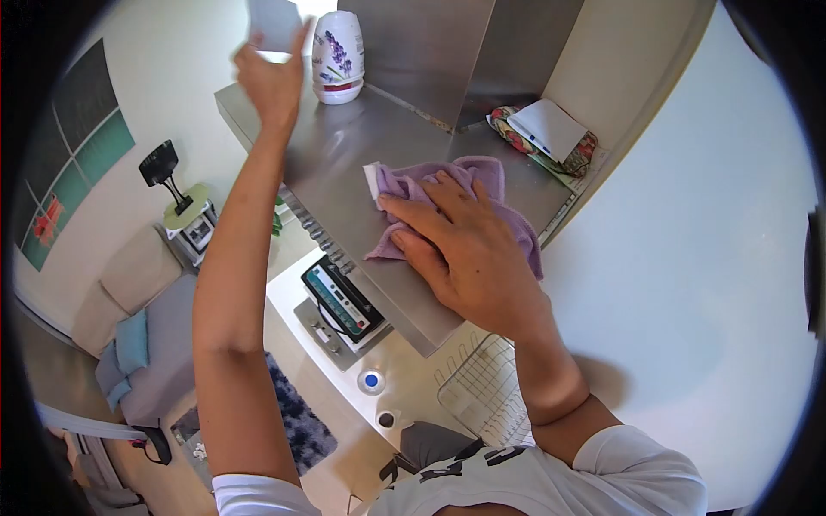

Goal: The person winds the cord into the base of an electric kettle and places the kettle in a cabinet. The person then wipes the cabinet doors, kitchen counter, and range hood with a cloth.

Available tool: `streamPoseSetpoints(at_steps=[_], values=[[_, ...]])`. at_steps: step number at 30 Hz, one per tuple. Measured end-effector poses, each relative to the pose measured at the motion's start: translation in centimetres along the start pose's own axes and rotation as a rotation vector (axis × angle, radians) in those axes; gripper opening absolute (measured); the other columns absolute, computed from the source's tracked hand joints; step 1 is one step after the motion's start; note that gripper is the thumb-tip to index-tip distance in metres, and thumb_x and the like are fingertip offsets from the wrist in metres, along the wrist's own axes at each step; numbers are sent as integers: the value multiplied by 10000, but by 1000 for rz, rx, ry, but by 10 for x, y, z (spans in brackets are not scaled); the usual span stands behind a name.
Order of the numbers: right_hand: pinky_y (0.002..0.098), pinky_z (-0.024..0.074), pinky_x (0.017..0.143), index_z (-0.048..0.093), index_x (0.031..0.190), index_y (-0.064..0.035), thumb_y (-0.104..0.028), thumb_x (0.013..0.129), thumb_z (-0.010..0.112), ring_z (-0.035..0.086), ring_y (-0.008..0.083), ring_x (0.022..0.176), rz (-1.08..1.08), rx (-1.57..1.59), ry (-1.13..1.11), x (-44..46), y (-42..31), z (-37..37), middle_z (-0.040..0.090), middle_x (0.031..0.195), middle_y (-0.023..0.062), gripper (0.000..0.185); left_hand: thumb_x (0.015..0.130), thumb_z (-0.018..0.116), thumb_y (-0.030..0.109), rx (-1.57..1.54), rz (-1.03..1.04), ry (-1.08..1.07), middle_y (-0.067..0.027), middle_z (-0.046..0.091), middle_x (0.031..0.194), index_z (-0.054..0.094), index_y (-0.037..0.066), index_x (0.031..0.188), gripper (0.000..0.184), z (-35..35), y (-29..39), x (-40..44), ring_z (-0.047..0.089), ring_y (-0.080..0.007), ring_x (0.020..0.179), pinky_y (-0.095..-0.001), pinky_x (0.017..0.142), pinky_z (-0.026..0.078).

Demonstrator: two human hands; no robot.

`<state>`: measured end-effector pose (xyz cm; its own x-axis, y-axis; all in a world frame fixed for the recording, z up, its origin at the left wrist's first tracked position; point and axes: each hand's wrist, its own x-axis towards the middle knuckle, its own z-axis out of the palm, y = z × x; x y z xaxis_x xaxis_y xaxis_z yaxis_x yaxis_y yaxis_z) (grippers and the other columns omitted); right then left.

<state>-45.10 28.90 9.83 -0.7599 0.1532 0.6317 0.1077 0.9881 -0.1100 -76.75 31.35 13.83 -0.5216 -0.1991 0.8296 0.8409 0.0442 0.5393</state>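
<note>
My right hand is on a purple cloth lying bunched on the stainless-steel hood top. Its fingers are bent into the folds, pressing the cloth against the metal; a white tag sticks out at the left. Raised at the top left, my left hand grips a pale grey, flat-sided object. Motion blur and the frame edge hide what kind it is. Just right of that hand stands a white air freshener with a lavender print, upright on the metal.
A flowered pouch with papers lies in the back right corner, beside a tall white surface. Below are a boxy appliance with a teal front, a bottle with a blue cap and a wire dish rack. A sofa stands far left.
</note>
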Motion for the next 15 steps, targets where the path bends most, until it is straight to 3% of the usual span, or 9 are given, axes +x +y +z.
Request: streamPoseSetpoints(at_steps=[2, 3, 5, 7, 9, 11, 13, 15], values=[[539, 347, 996, 587, 1197, -147, -231, 890, 583, 493, 437, 1140, 6, 7, 24, 1, -1, 0, 565, 1155, 206, 319, 868, 651, 292, -128, 165, 339, -105, 629, 939, 649, -1, 959, 307, -18, 14, 4, 517, -254, 957, -371, 838, 414], [539, 351, 992, 600, 1179, -141, -223, 883, 591, 505, 440, 1123, 8, 29, 38, 1, -2, 0, 572, 1137, 211, 308, 877, 634, 203, -209, 233, 403, -87, 631, 913, 652, 15, 930, 196, -26, 22, 6, 549, -235, 879, -349, 792, 438], [538, 356, 987, 613, 1161, -135, -216, 876, 599, 516, 442, 1105, 5, 40, 58, 3, -1, -1, 579, 1120, 215, 297, 878, 621, 155, -640, 128, 381, -69, 640, 909, 651, 25, 912, 138, -43, 60, -9, 580, -230, 752, -337, 715, 466], [545, 364, 976, 625, 1140, -125, -208, 869, 605, 525, 448, 1090, -8, 42, 80, 2, -1, -1, 585, 1104, 225, 285, 876, 620, 19, -751, 193, 253, -110, 646, 1042, 557, -27, 1121, 257, -59, 86, -22, 631, -115, 849, -196, 689, 490], [549, 365, 973, 626, 1139, -125, -206, 865, 608, 523, 448, 1094, 6, 37, 75, 2, -3, -2, 584, 1111, 226, 286, 872, 606, -23, -821, 258, 185, -134, 647, 1056, 518, -53, 1131, 275, -64, 125, -34, 641, -155, 913, -210, 725, 506], [553, 366, 970, 627, 1138, -125, -204, 862, 610, 522, 448, 1097, 13, 36, 67, 3, -3, -3, 582, 1118, 226, 288, 853, 612, -25, -753, 295, 88, -151, 668, 953, 553, -22, 1068, 224, -73, 162, -45, 661, -168, 827, -250, 698, 509], [565, 368, 964, 629, 1134, -123, -205, 855, 616, 516, 445, 1111, 11, 51, 51, 3, -3, -4, 576, 1140, 220, 292, 830, 568, -48, -1641, -73, -374, -203, 622, 1009, 566, -57, 1029, 200, -89, 194, -40, 622, -203, 848, -251, 679, 507], [567, 367, 963, 629, 1130, -121, -205, 852, 618, 513, 442, 1119, 11, 46, 43, 3, -3, -5, 572, 1153, 213, 291, 830, 538, -32, -864, 1027, 71, -182, 622, 951, 585, -51, 895, 82, -7, 188, -22, 611, -240, 814, -296, 656, 496]])
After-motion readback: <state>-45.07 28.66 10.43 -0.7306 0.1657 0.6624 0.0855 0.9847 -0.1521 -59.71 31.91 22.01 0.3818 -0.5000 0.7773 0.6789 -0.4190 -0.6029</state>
